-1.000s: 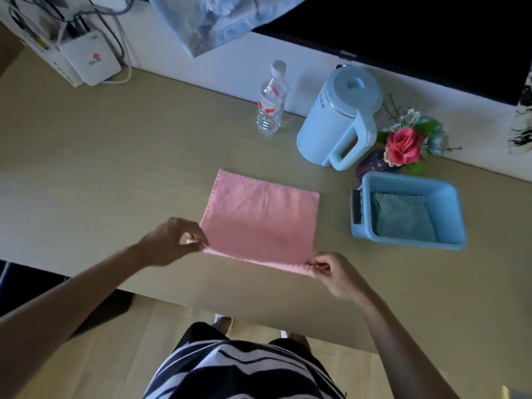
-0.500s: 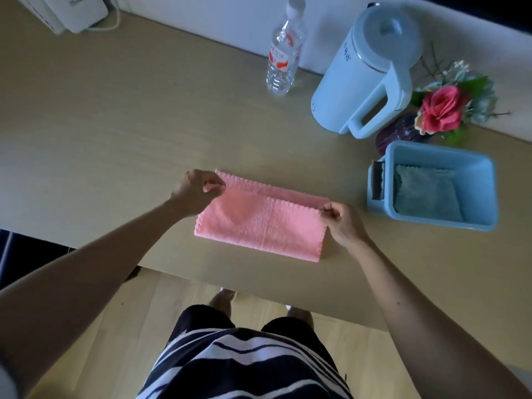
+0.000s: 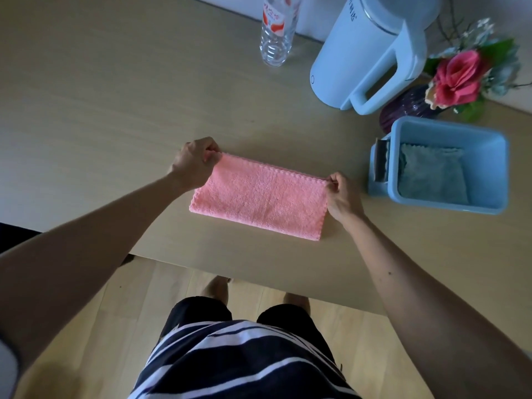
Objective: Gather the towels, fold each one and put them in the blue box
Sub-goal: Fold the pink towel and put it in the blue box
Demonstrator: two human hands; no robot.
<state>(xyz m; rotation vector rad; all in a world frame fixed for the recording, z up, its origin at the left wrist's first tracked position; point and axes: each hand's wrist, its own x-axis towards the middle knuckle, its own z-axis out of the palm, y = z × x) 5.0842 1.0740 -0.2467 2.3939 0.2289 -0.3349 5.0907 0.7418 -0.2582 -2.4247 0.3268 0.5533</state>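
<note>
A pink towel point(image 3: 259, 197) lies folded in half on the wooden table point(image 3: 115, 110), a long rectangle near the front edge. My left hand point(image 3: 193, 162) pinches its far left corner. My right hand point(image 3: 341, 197) pinches its far right corner. To the right stands the blue box point(image 3: 489, 168), open on top, with a folded grey-green towel point(image 3: 431, 177) flat on its bottom.
Behind the box stand a dark vase with a red flower point(image 3: 457, 79) and a light blue kettle point(image 3: 365, 53). A clear water bottle point(image 3: 276, 30) stands at the back. The table's front edge point(image 3: 259, 272) runs just below the towel.
Both hands carried the near edge of the pink towel over to its far edge, folding it in half. The fold now lies flat with the edges lined up.
</note>
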